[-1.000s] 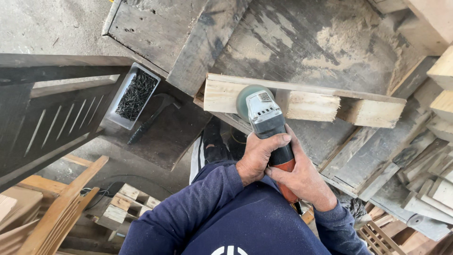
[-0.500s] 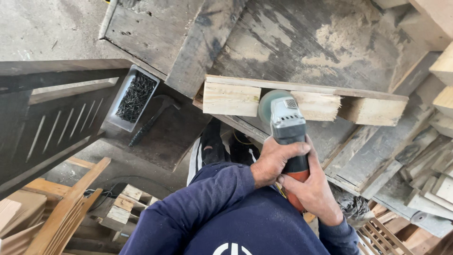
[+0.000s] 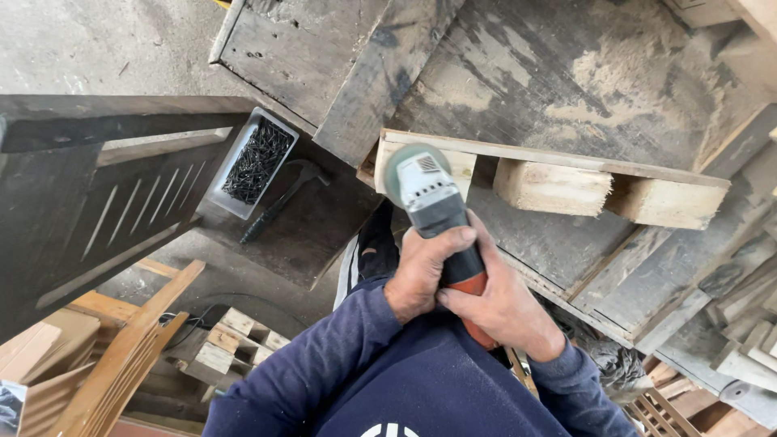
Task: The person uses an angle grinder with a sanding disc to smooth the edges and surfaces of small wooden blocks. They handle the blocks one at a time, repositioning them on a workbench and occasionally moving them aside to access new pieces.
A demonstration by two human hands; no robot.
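Single head camera, looking steeply down, close above workbench [image 3: 615, 73]

small pale label [image 3: 428, 164] on grinder head, open nail box [image 3: 252, 162] left

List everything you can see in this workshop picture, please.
angle grinder: one, grey head with orange handle, at the left end of the wooden piece
wooden piece: one, pale, a slat on three blocks, lying on the workbench
workbench: one, dark, dusty with sawdust, top right
tray of nails: one, grey tray with dark nails, left of the bench
hammer: one, black, beside the tray
slatted panel: one, dark, far left
wood offcuts: several, pale, lower left
left hand: one, on the grinder body
right hand: one, on the orange handle
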